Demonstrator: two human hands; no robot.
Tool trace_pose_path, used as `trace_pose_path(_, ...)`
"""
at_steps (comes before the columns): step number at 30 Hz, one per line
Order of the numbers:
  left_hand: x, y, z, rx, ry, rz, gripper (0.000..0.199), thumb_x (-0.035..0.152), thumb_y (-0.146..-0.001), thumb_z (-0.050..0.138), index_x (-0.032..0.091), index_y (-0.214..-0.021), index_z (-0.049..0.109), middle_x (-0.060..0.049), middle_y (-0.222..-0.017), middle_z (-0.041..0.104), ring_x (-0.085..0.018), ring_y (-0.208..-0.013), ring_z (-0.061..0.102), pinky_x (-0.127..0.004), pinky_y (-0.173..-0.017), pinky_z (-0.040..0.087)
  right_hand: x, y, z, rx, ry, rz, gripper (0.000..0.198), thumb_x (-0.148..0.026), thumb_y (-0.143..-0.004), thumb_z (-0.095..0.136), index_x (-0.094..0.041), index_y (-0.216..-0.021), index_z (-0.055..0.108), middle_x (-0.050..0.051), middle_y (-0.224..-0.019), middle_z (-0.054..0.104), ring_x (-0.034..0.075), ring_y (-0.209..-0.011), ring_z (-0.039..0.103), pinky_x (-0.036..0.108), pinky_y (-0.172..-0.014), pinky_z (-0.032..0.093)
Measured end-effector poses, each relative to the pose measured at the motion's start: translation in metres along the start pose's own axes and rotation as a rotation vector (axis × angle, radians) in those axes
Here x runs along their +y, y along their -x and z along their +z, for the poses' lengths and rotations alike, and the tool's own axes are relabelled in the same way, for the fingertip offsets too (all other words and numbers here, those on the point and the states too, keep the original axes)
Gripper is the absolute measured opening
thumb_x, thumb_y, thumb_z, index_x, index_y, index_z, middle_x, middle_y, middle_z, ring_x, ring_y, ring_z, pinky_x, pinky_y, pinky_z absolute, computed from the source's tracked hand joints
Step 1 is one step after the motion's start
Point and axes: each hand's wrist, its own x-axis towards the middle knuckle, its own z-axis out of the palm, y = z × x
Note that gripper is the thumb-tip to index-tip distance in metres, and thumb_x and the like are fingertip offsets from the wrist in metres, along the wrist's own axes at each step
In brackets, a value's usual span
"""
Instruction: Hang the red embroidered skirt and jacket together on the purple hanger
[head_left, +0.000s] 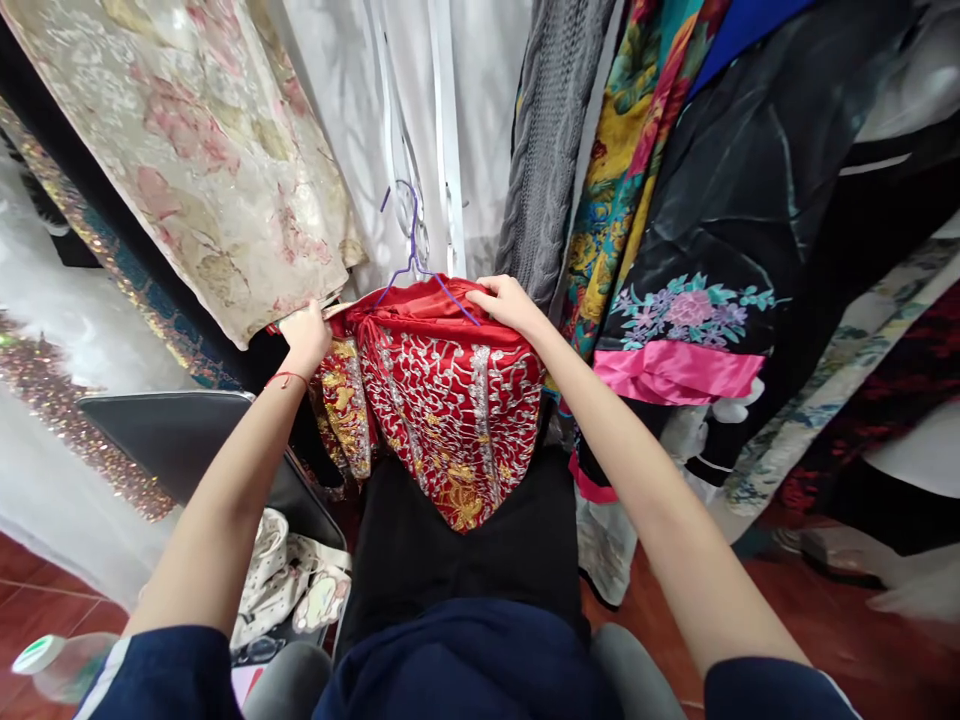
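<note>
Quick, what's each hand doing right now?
Left hand: closed on the red embroidered garment's left top edge.
Right hand: gripping its right top edge, by the purple hanger.

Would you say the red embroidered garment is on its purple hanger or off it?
On it: the purple hanger sits at the top of the red embroidered garment, which hangs below while the left hand and right hand grip its upper edge.

The red garment is glossy satin cloth, thick with raised silver and gold embroidery that looks rough. Its purple hanger looks like thin coated wire. The grey sweater behind is chunky, matt cable knit. The black robe shines like smooth silk. The cream floral cloth has a soft woven sheen. The floor tiles are glossy red-brown.
</note>
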Motion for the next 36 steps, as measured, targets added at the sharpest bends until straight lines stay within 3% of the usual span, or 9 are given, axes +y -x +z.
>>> trace_pose_path(4,0.012,-0.015,-0.012,0.225,0.125,-0.041,0.051,0.02,-0.09,0.037,0.015,-0.138,0.052,-0.022,-0.117,0.069,-0.037,-0.112,0.066,-0.046,-0.091,0.045,-0.01,0.004,0.008,0.354,-0.032,0.062,0.033,-0.037,-0.097,0.038,-0.019,-0.08,0.061,0.002,-0.075,0.06,0.017,-0.074,0.054,0.027,-0.074,0.042)
trace_pose_path(7,0.017,-0.024,-0.009,0.221,0.133,0.059,0.049,0.025,-0.088,0.042,0.017,-0.135,0.055,-0.018,-0.118,0.071,-0.034,-0.113,0.065,-0.043,-0.096,0.045,-0.015,0.006,0.012,0.547,0.025,0.152,0.039,-0.036,-0.101,0.03,-0.018,-0.095,0.064,0.006,-0.084,0.066,0.019,-0.08,0.058,0.03,-0.081,0.044)
trace_pose_path(13,-0.013,-0.023,0.015,-0.167,-0.053,0.123,0.046,0.039,-0.09,0.043,0.02,-0.125,0.068,-0.019,-0.129,0.069,-0.036,-0.121,0.062,-0.047,-0.1,0.045,-0.005,0.01,0.012,0.088,0.121,0.237,0.024,-0.034,-0.092,0.053,-0.018,-0.087,0.07,0.012,-0.089,0.072,0.025,-0.087,0.064,0.032,-0.08,0.046)
trace_pose_path(16,-0.018,-0.019,0.023,-0.313,-0.079,0.027,0.057,0.055,-0.087,0.046,0.015,-0.118,0.072,-0.024,-0.125,0.07,-0.04,-0.118,0.064,-0.05,-0.097,0.046,-0.004,0.012,0.007,0.034,0.088,0.227,0.026,-0.035,-0.092,0.053,-0.017,-0.085,0.07,0.012,-0.091,0.073,0.025,-0.088,0.064,0.031,-0.08,0.046)
trace_pose_path(23,-0.009,-0.021,0.014,-0.304,0.093,-0.026,0.036,0.039,-0.081,0.051,0.014,-0.082,0.077,-0.019,-0.08,0.076,-0.036,-0.097,0.071,-0.044,-0.092,0.049,-0.005,0.024,-0.009,-0.29,-0.333,0.194,0.019,-0.033,-0.087,0.055,-0.017,-0.084,0.066,0.002,-0.078,0.069,0.017,-0.072,0.059,0.028,-0.069,0.046)
trace_pose_path(27,-0.015,-0.031,-0.004,-0.123,0.254,-0.065,0.05,0.03,-0.093,0.028,0.01,-0.103,0.074,-0.017,-0.096,0.077,-0.026,-0.095,0.071,-0.033,-0.088,0.051,-0.014,0.013,-0.021,0.081,-0.145,0.078,0.02,-0.03,-0.09,0.05,-0.018,-0.08,0.063,0.005,-0.08,0.067,0.019,-0.079,0.058,0.032,-0.077,0.046)
trace_pose_path(31,-0.011,-0.04,-0.017,0.17,0.323,-0.038,0.056,0.027,-0.098,0.017,0.008,-0.114,0.068,-0.019,-0.112,0.073,-0.025,-0.101,0.067,-0.031,-0.092,0.048,-0.033,0.0,-0.043,0.437,0.004,-0.007,0.035,-0.038,-0.1,0.035,-0.019,-0.102,0.065,0.009,-0.097,0.069,0.022,-0.093,0.06,0.038,-0.088,0.046)
trace_pose_path(34,-0.01,-0.039,-0.015,0.234,0.268,0.08,0.05,0.031,-0.097,0.025,0.011,-0.108,0.07,-0.017,-0.106,0.073,-0.025,-0.099,0.067,-0.032,-0.092,0.047,-0.039,0.012,-0.052,0.448,0.081,-0.027,0.043,-0.042,-0.103,0.029,-0.021,-0.115,0.064,0.01,-0.104,0.07,0.024,-0.098,0.061,0.04,-0.089,0.045)
trace_pose_path(36,-0.013,-0.032,-0.012,0.049,0.166,0.201,0.04,0.031,-0.093,0.037,0.015,-0.097,0.073,-0.014,-0.098,0.074,-0.026,-0.096,0.067,-0.031,-0.09,0.047,-0.037,0.031,-0.05,0.338,0.138,-0.012,0.037,-0.041,-0.102,0.036,-0.022,-0.11,0.067,0.009,-0.1,0.071,0.025,-0.095,0.063,0.038,-0.087,0.046)
